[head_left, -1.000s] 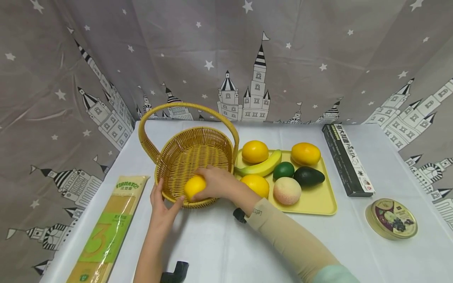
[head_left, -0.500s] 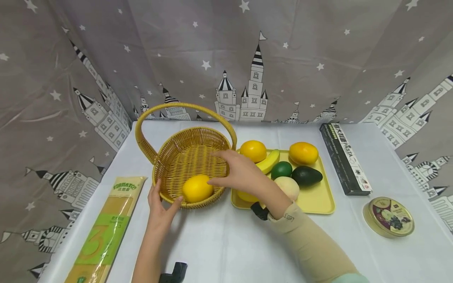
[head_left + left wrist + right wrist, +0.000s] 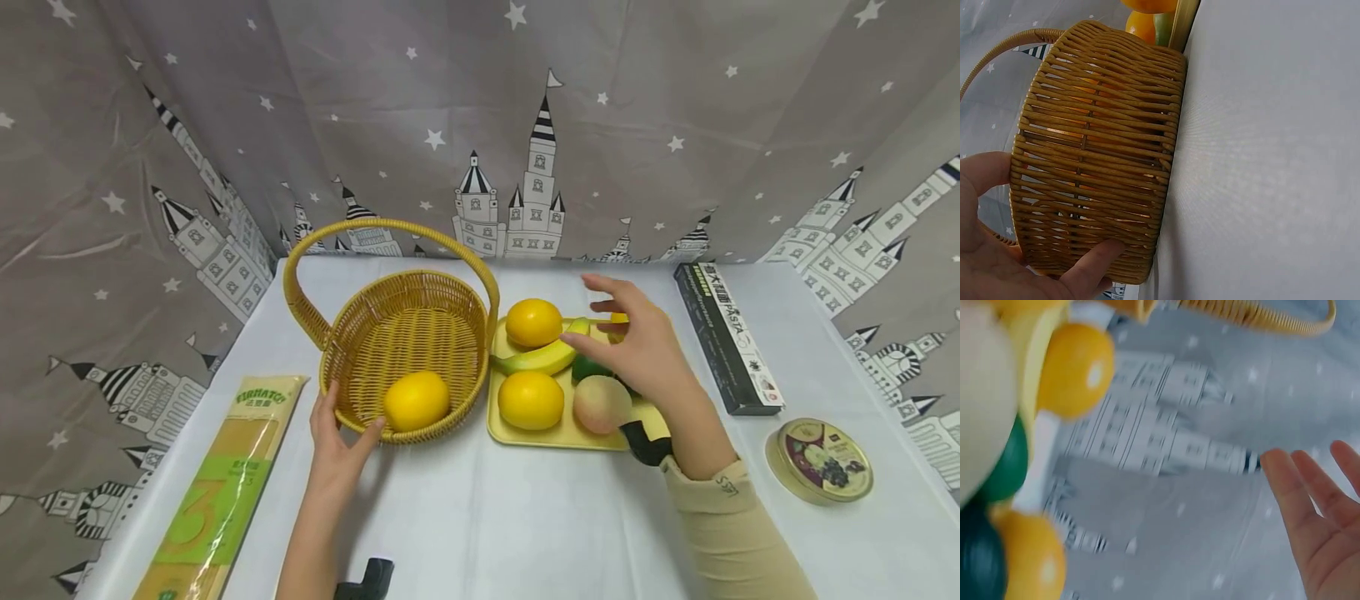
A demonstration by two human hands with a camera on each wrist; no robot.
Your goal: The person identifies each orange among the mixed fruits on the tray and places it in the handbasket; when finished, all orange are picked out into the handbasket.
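Head view: bright, even, soft light; white tablecloth (image 3: 525,525) pale across lower frame. Glare streaks on pasta packet (image 3: 220,492), lower left; sheen along folds of grey backdrop (image 3: 375,100), upper left. Faint shadow beside left forearm (image 3: 315,525). Printed castles (image 3: 213,254) lean outward near side edges. Left wrist view: greyer; basket (image 3: 1094,144) fairly crisp, soft shadow along base, lower centre. Right wrist view: backdrop blurred; orange fruit (image 3: 1072,372) out of focus, white highlight on it, upper left.
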